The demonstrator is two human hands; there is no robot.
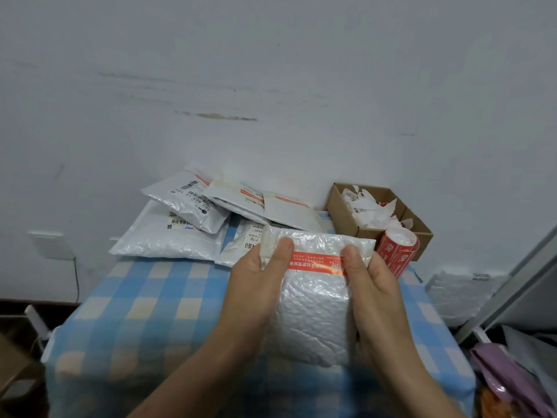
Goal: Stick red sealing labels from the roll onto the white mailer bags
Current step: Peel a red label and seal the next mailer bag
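Already labelled bags (187,203) pile at eleven o'clock; left hand (259,285) and right hand (373,285) grip another bag (313,309), pressing its label (316,262) down.

Both forearms come in from the bottom edge, angling toward each other. The left hand (256,285) grips the left side of the mailer bag (313,312), thumb laid across the top. The right hand (376,294) clasps the right side, thumb pressed flat, fingers hidden behind.

mailer bag (313,312) front-centre on table (150,297) | bag pile (187,206) behind-left | box (340,212) behind-right | label roll (396,251) before box
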